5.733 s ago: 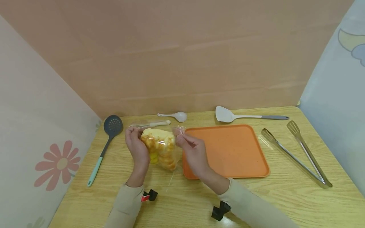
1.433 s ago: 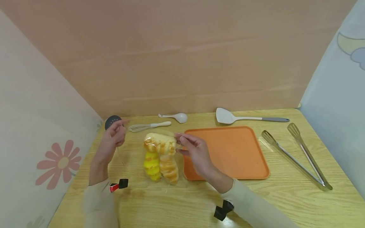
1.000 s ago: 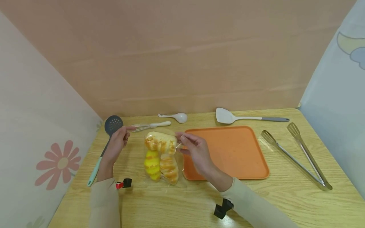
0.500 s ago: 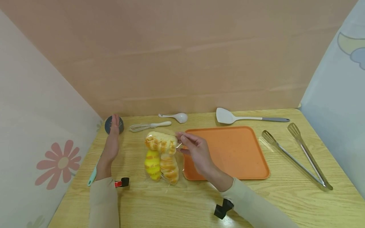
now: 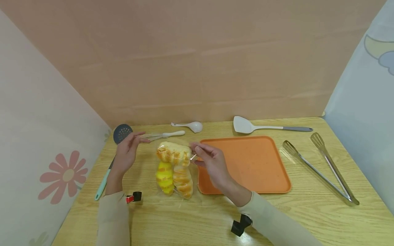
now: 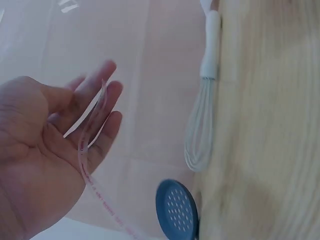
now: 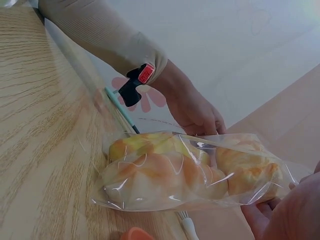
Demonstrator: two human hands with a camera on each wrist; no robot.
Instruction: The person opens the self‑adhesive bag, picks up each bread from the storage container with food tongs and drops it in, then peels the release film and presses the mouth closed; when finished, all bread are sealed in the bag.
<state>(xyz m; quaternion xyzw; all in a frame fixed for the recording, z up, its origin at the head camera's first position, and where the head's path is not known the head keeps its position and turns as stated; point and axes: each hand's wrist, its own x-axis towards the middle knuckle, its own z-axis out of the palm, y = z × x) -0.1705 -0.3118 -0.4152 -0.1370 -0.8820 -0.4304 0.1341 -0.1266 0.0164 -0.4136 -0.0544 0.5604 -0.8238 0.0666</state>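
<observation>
Lying lengthwise toward the person — bread bag [image 5: 174,169], right hand [image 5: 209,160] pinching far end

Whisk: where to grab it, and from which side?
Take the whisk by its white handle, probably from above. It lies flat on the table, wires pointing at the left hand, handle end free. The handle is solid; the thin wires would likely flex.

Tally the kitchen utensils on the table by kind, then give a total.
Skimmer: 1
Whisk: 1
Ladle-type spoon: 1
Spatula: 1
Tongs: 1
Total: 5
</observation>
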